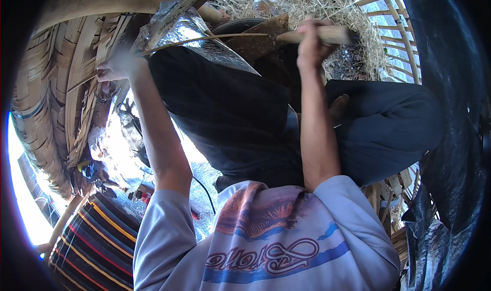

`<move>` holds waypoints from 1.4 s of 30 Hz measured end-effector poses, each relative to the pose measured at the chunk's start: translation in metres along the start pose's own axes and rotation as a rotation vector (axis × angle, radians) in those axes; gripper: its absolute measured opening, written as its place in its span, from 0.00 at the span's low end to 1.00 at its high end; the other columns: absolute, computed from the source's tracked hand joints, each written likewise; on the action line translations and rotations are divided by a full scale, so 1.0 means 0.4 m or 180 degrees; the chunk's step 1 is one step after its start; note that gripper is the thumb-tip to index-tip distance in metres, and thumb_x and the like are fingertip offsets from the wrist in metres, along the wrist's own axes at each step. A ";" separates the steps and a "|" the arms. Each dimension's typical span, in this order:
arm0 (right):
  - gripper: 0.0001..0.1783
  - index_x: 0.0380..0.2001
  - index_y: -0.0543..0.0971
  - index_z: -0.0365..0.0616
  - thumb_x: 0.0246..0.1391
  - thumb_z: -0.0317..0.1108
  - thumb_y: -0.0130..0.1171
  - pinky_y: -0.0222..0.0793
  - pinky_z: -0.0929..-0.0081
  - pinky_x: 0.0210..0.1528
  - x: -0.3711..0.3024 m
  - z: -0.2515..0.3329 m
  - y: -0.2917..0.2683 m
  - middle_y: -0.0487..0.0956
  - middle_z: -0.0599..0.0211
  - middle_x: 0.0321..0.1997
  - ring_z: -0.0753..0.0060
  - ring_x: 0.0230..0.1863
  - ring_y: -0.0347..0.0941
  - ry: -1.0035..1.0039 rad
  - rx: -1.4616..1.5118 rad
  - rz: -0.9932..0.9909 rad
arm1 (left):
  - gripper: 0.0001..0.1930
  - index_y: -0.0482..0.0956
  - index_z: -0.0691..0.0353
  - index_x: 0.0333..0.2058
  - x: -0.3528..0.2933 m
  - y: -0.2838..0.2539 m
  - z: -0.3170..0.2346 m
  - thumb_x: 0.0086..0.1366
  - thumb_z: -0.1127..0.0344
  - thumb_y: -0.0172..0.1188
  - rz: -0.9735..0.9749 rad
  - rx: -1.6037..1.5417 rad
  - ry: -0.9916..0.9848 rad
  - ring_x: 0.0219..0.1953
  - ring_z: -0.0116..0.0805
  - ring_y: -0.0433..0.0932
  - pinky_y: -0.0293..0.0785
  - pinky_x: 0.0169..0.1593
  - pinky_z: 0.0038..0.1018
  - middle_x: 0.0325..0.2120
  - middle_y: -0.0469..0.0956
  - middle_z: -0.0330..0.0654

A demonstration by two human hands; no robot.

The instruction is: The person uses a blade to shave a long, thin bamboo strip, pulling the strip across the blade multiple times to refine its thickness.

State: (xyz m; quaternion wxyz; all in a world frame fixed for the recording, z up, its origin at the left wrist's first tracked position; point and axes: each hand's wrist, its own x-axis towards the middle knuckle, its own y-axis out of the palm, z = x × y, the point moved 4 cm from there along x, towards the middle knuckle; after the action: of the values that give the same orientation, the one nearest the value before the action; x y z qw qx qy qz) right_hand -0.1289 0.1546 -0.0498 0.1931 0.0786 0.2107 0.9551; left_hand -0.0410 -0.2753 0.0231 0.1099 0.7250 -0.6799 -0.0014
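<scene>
My left hand [115, 68], partly blurred, is closed around a thin bamboo strip [204, 39]. The strip stretches rightward above my bent knee, and its far end reaches over the blade of a knife [258, 39]. That blade is broad, brown and rusty-looking. My right hand [313, 45] wraps round the knife's thick, pale wooden handle, whose butt end points right and is smeared by motion. I cannot tell whether strip and blade touch. My legs in dark trousers are folded below both hands.
Woven bamboo [56, 86] curves along the left side. Dry straw [327, 4] lies at the far side, beside a bamboo lattice [404, 30]. Black plastic sheeting [445, 112] hangs at the right. A striped cloth [97, 245] is at the lower left, and a dark cable [204, 188] runs by my left arm.
</scene>
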 end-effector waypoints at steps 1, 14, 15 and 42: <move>0.09 0.20 0.69 0.40 0.47 0.24 0.59 0.66 0.80 0.20 -0.026 -0.060 -0.025 0.71 0.69 0.14 0.80 0.16 0.69 -0.0017 -0.0384 0.0121 | 0.13 0.55 0.52 0.50 -0.015 0.016 0.012 0.70 0.57 0.36 0.0037 0.0071 0.0043 0.42 0.45 0.71 0.81 0.41 0.47 0.50 0.60 0.45; 0.08 0.22 0.67 0.40 0.49 0.22 0.57 0.67 0.76 0.28 0.021 0.117 0.100 0.71 0.65 0.17 0.76 0.19 0.69 -0.0133 -0.0430 0.0360 | 0.18 0.53 0.50 0.55 0.061 -0.029 0.012 0.70 0.53 0.36 -0.0183 0.0114 0.0165 0.47 0.44 0.69 0.78 0.44 0.48 0.54 0.57 0.41; 0.09 0.22 0.67 0.40 0.49 0.22 0.57 0.68 0.76 0.26 -0.005 0.023 0.065 0.71 0.65 0.17 0.76 0.19 0.69 0.0158 -0.0766 0.0327 | 0.17 0.53 0.50 0.55 0.073 -0.029 0.037 0.70 0.54 0.36 -0.0332 0.0230 0.0285 0.47 0.42 0.70 0.78 0.43 0.47 0.53 0.58 0.40; 0.10 0.24 0.67 0.41 0.46 0.22 0.59 0.71 0.74 0.29 0.057 0.076 0.088 0.72 0.66 0.18 0.75 0.20 0.70 -0.0111 -0.0009 0.0252 | 0.24 0.46 0.41 0.62 -0.024 -0.006 -0.005 0.70 0.55 0.39 0.0318 0.0019 -0.0160 0.51 0.32 0.68 0.78 0.45 0.34 0.62 0.46 0.37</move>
State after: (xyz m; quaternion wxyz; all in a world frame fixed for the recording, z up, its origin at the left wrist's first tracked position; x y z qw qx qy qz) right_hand -0.1545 0.1456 -0.0058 0.1590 0.1033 0.2027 0.9607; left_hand -0.0389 -0.2656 0.0231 0.0906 0.6902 -0.7178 -0.0121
